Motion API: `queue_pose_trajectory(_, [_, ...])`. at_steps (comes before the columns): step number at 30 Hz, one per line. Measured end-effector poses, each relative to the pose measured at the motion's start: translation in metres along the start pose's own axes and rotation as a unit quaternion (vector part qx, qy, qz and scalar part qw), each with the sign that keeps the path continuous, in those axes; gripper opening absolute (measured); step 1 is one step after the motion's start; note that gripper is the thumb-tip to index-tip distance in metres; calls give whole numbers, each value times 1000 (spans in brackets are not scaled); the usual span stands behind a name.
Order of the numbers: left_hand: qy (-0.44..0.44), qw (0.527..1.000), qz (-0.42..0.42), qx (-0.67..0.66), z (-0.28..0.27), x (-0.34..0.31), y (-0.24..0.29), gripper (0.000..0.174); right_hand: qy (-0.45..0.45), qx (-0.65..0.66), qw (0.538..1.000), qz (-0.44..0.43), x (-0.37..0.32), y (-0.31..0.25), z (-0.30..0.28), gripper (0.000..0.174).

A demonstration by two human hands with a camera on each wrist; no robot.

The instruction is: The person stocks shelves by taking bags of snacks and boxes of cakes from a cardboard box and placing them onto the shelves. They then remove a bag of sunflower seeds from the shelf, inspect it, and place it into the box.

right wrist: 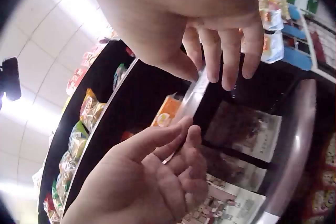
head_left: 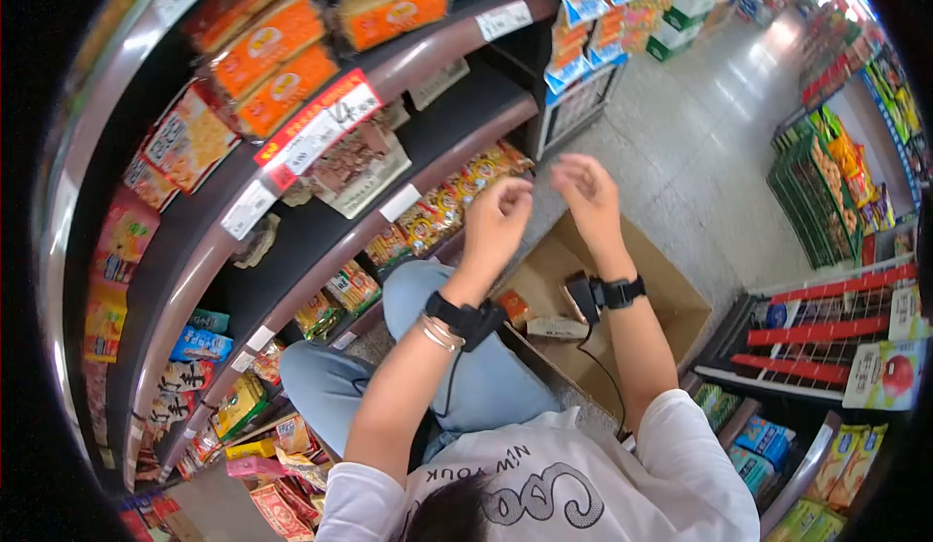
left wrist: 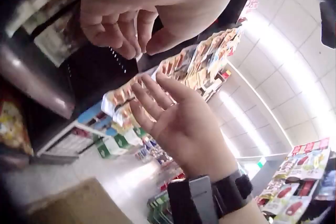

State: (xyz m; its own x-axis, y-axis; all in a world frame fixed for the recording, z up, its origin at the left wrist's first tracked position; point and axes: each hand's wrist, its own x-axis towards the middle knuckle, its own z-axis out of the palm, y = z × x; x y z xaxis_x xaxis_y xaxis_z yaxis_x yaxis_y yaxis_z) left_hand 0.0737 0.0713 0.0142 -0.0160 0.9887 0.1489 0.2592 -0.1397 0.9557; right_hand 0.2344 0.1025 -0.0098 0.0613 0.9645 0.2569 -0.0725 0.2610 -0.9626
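Both hands are raised over an open cardboard box, a short distance apart. My left hand has its fingers loosely bent, the thumb near the index finger, and nothing shows in its grasp. My right hand is relaxed with fingers bent slightly; its bare palm faces the left wrist view. Inside the box lie an orange-red packet and a pale flat packet. Black bands with small cameras circle both wrists.
Curved shelves on the left hold orange packages, flat bags of dried food and snack packets. A green crate stands across the aisle. At the right is a wire rack with red strips.
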Motion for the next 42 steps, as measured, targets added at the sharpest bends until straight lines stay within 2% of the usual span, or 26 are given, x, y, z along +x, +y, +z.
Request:
queue_pose_trajectory(1, [-34,999,-26,-5,17,-11,-13,17,20,-13,999,38,-18,13,-19,25])
queue_pose_trajectory(2, [-48,999,-17,-3,32,-24,-22,17,39,-24,996,76,-37,27,-37,25])
queue_pose_trajectory(3, [-78,995,-59,1,43,-35,-26,18,66,-53,990,110,-54,50,-55,23])
queue_pose_trajectory(6, [-134,985,-109,-21,74,-67,-69,17,131,-155,961,186,-112,142,-105,20])
queue_pose_trajectory(7, [-146,981,-125,-32,80,-77,-80,17,132,-269,933,199,-131,166,-117,22])
queue_pose_trajectory(8, [-157,976,-142,-43,85,-84,-93,17,123,-291,908,276,-145,170,-122,27])
queue_pose_trajectory(11, [-159,959,-227,-68,92,-96,-146,18,127,-372,842,369,-189,242,-146,37])
queue_pose_trajectory(12, [-153,961,-225,-43,92,-94,-149,18,136,-397,818,393,-193,249,-149,36])
queue_pose_trajectory(15, [-151,962,-210,-90,98,-94,-148,18,143,-452,752,458,-199,267,-151,36])
queue_pose_trajectory(17, [-163,944,-262,-116,101,-93,-142,18,127,-468,722,495,-195,274,-150,40])
queue_pose_trajectory(19, [-159,936,-289,-123,105,-92,-143,17,98,-509,683,515,-188,270,-141,49])
queue_pose_trajectory(21, [-143,939,-293,-106,107,-92,-147,16,57,-541,663,514,-191,276,-137,58])
queue_pose_trajectory(23, [-146,935,-301,-119,106,-91,-151,16,6,-564,663,492,-198,286,-137,67])
queue_pose_trajectory(26, [-146,931,-315,-114,107,-87,-151,16,-39,-594,630,499,-199,297,-134,73])
queue_pose_trajectory(29, [-142,932,-317,-108,112,-90,-156,16,-68,-593,603,529,-188,297,-129,66])
queue_pose_trajectory(32, [-139,939,-297,-104,114,-88,-156,16,-67,-601,595,529,-191,317,-134,58])
queue_pose_trajectory(35, [-134,940,-297,-101,115,-88,-157,15,-121,-595,576,548,-182,312,-139,55])
queue_pose_trajectory(38, [-128,940,-301,-98,116,-87,-158,15,-169,-598,561,548,-161,282,-136,54])
queue_pose_trajectory(42, [-94,935,-314,-133,121,-88,-167,15,-109,-605,595,518,-162,272,-145,61])
